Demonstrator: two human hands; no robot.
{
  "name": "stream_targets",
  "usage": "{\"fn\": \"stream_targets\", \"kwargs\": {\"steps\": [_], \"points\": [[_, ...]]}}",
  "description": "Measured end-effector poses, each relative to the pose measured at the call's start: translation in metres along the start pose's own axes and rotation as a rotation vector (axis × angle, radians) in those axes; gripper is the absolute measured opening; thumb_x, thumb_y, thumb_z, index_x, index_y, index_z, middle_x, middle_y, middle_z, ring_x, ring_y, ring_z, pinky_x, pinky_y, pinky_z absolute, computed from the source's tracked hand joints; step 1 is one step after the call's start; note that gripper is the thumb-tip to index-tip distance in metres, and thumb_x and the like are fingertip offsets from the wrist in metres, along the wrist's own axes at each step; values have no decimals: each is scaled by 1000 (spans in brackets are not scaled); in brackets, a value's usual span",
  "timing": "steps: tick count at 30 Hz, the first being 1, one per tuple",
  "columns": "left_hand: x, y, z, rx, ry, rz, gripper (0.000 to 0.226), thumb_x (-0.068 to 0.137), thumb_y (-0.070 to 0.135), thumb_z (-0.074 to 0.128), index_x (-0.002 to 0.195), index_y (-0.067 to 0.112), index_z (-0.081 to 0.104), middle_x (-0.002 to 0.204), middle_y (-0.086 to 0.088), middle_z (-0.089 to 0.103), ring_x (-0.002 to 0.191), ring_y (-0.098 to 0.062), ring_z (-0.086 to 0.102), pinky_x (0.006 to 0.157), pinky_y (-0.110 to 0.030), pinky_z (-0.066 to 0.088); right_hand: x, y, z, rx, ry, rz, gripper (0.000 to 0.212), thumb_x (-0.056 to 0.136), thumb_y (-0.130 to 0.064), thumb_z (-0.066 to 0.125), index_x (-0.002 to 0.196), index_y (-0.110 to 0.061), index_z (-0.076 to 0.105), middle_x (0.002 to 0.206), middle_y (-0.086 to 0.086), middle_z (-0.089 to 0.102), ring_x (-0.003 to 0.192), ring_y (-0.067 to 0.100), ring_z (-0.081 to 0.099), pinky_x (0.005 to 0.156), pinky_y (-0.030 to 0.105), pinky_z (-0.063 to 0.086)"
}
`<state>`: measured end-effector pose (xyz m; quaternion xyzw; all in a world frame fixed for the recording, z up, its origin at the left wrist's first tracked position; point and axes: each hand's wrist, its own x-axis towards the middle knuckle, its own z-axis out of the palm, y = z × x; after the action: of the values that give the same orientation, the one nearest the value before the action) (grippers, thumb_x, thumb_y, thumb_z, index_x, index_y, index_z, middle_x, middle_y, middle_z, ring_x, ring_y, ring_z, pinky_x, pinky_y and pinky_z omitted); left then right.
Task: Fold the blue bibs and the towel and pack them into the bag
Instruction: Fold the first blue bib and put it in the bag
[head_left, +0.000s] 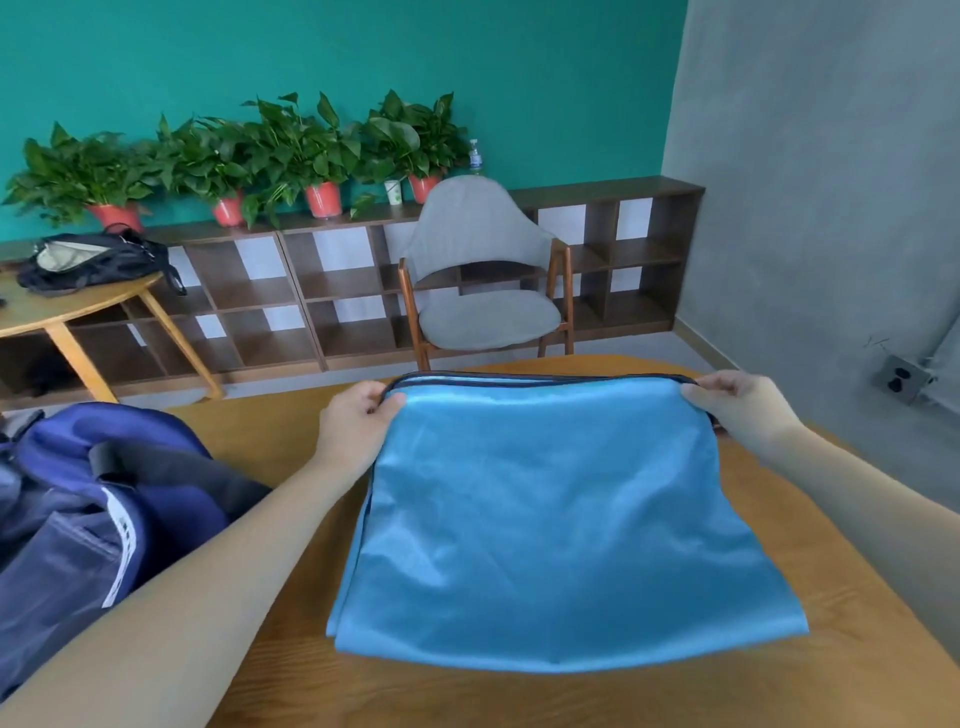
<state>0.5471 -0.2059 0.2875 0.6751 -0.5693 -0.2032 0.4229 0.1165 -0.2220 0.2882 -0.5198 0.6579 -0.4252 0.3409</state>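
Observation:
A light blue cloth (556, 519) with a dark trimmed edge lies folded over on the wooden table (519, 696), its far edge lifted. My left hand (356, 421) pinches the far left corner of that edge. My right hand (737, 410) pinches the far right corner. A dark blue bag (88, 519) sits at the table's left, beside my left forearm, with its top open. I cannot tell whether the cloth is a bib or the towel.
A grey chair (483, 275) with wooden legs stands just beyond the table. Behind it runs a low wooden shelf (311, 291) with potted plants on top. A second table (67, 306) at far left carries a black bag. A grey wall rises at right.

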Motion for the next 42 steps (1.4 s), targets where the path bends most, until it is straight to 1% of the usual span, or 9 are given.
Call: {"fn": "stream_targets", "kwargs": {"steps": [3,8,14,18,20,22,29,36,42], "points": [[-8,6,6,169,-98,-70,58,95,41,68,145,16,50,134,-9,64,125,-29,59,108,-40,45,-4,5,13,-399,10,-61,54,96,-39,65,141,-13,54,129,8,64,118,33,61,94,38,51],[-87,20,26,469,-309,230,53,100,38,57,150,26,43,152,0,48,141,-21,42,118,-37,31,-63,15,36,-756,-330,-493,62,96,-59,50,150,-29,43,153,-8,45,143,10,37,117,28,29],[-167,14,36,815,-493,65,88,86,85,8,160,39,3,170,-8,-3,155,-32,-5,123,-50,0,-101,31,41,-1023,-455,-433,79,90,-80,16,160,-42,9,168,-12,5,155,12,3,125,34,7],[-129,-4,34,836,-468,302,119,60,90,-31,160,42,13,170,-6,6,157,-26,1,124,-44,0,-119,21,32,-1202,-252,-482,85,85,-87,5,139,-40,50,137,-6,57,126,18,52,108,37,42],[-90,-5,27,978,-380,351,103,76,83,-25,160,39,16,170,-7,9,157,-28,-1,123,-47,-4,-130,12,25,-1257,-123,-553,92,80,-89,-4,98,-32,65,82,-8,66,83,16,65,85,37,52],[-60,3,20,1114,-302,266,76,95,71,-4,161,36,7,170,-12,0,155,-35,-12,122,-55,-8,-140,15,18,-1228,-92,-623,87,83,-87,-1,91,-30,65,69,-8,62,73,17,65,78,35,53],[-116,34,40,827,-402,330,68,101,68,23,160,36,21,170,-9,7,157,-28,-2,126,-48,1,-166,53,8,-984,-430,-653,75,89,-83,20,148,-42,42,153,-18,36,143,3,28,117,29,24],[-210,14,21,612,-461,559,68,95,69,33,153,34,40,167,-1,21,155,-22,9,125,-44,13,-210,64,9,-797,-373,-572,78,86,-87,22,146,-43,45,155,-23,32,145,1,25,120,36,24],[-241,-24,-22,437,-361,635,44,95,57,56,127,31,68,126,13,57,122,-5,47,109,-33,41,-248,75,-9,-620,-346,-661,66,89,-80,35,124,-35,69,133,-21,53,128,-1,44,111,27,38]]}}
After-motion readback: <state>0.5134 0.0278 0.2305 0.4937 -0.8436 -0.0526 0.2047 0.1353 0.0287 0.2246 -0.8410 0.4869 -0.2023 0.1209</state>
